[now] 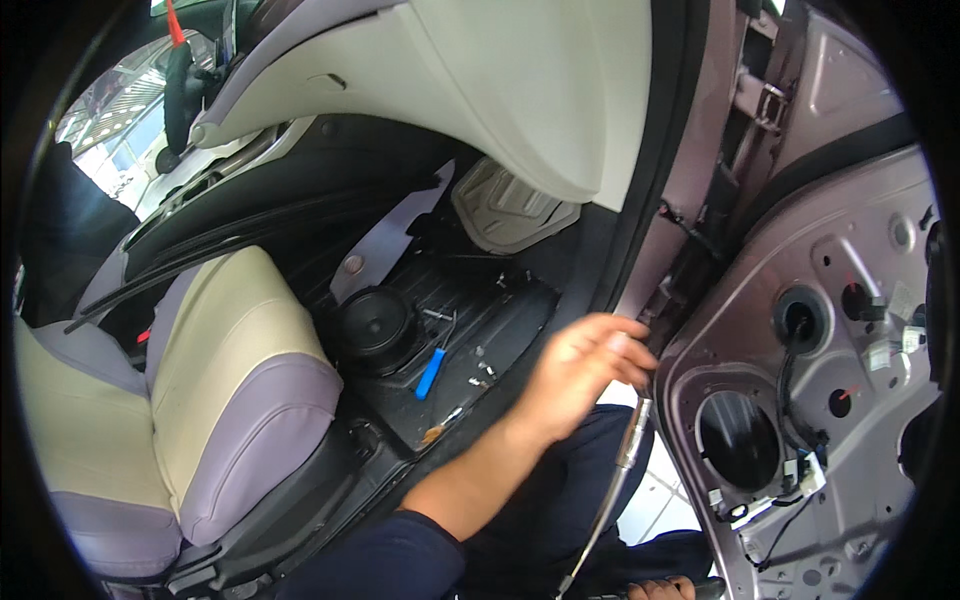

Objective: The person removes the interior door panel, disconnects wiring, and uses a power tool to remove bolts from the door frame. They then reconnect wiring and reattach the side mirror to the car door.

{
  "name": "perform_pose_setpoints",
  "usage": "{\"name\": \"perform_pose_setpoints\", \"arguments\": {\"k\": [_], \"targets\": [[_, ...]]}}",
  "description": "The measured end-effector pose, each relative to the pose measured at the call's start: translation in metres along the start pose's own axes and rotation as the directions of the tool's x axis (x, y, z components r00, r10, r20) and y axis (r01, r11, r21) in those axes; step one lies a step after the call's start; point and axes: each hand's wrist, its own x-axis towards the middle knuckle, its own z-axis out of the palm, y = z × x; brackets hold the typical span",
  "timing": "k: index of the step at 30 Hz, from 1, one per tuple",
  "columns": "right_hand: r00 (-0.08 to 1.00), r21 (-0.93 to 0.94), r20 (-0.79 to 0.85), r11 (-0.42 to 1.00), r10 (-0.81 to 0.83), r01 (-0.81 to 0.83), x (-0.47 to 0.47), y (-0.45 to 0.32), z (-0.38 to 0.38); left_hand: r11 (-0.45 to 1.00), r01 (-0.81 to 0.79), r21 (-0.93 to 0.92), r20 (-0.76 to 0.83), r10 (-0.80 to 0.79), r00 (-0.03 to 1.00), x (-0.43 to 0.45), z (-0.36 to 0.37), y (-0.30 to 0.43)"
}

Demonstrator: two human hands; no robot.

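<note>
My left hand [589,371] reaches across to the gap between the car body and the open door [720,382]. Its fingers are bent and blurred, and whether they pinch anything cannot be made out. Just below the fingertips is the upper end of a long chrome extension bar [626,442], which slants down toward the bottom edge of the view. Only the fingers of my right hand [661,590] show at the bottom rim, wrapped around a black tool handle [709,587]. How that handle joins the bar is cut off.
Bare of trim, the door panel has a round speaker opening [739,441] and hanging wiring [806,472]. On the car floor lie a round black speaker [377,322], a blue-handled hook tool [430,373], several small fasteners [480,369] and a trim piece [382,244]. A seat [247,375] stands left.
</note>
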Motion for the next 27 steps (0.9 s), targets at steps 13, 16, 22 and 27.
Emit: {"name": "perform_pose_setpoints", "arguments": {"k": [13, 16, 22, 27], "targets": [[0.979, 0.276, -0.002, 0.941, 0.203, -0.195, -0.005, 0.003, 0.026, -0.374, 0.483, 0.792, -0.559, -0.124, 0.820, -0.053, -0.229, -0.003], [0.974, 0.235, -0.094, 0.955, 0.205, -0.179, 0.007, 0.005, 0.011, -0.369, 0.574, 0.731, -0.603, 0.045, 0.797, -0.038, -0.159, 0.019], [0.922, 0.266, -0.326, 0.956, 0.211, -0.124, 0.039, 0.011, -0.002, 0.846, 0.196, 0.496, 0.224, -0.343, 0.912, -0.035, -0.005, 0.044], [0.898, 0.215, -0.401, 0.971, 0.182, -0.101, 0.051, -0.001, -0.020, 0.906, 0.345, 0.246, 0.570, -0.423, 0.705, -0.040, 0.097, 0.059]]}}
